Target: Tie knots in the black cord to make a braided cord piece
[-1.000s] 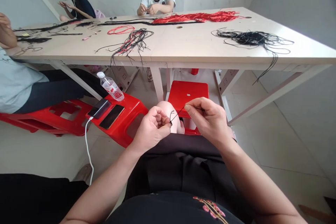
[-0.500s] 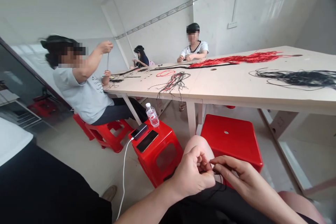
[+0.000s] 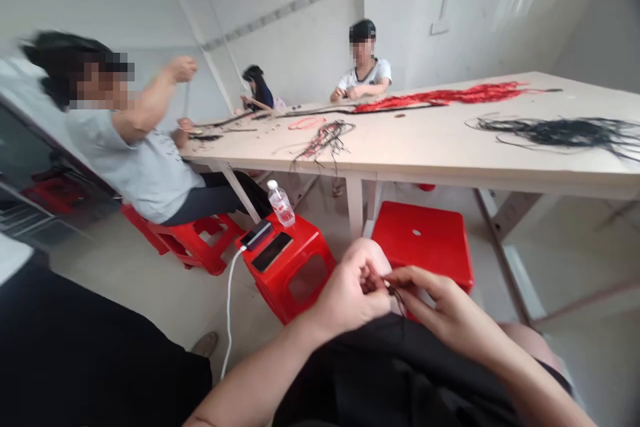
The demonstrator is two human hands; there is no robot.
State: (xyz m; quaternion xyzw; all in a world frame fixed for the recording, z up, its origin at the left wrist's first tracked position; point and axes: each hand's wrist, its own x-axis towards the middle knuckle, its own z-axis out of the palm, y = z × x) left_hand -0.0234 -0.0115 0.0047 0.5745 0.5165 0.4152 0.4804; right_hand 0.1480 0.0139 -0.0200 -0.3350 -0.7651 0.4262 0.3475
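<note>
Over my lap, my left hand is curled with thumb and fingers pinched on a thin black cord. My right hand meets it fingertip to fingertip, its thumb and forefinger closed on the same cord. A loose length of the cord hangs below the fingers against my dark clothing. The exact spot where the fingertips meet is small and partly hidden, so any knot there cannot be made out.
A red stool stands beyond my knee. Another red stool bears a water bottle, a phone and a cabled power bank. Red cords and black cords lie on the table. Several people sit around.
The view has shifted, so the room sits a little higher and further left. Both my hands stay together on the cord. The person at left still holds a strand raised.
</note>
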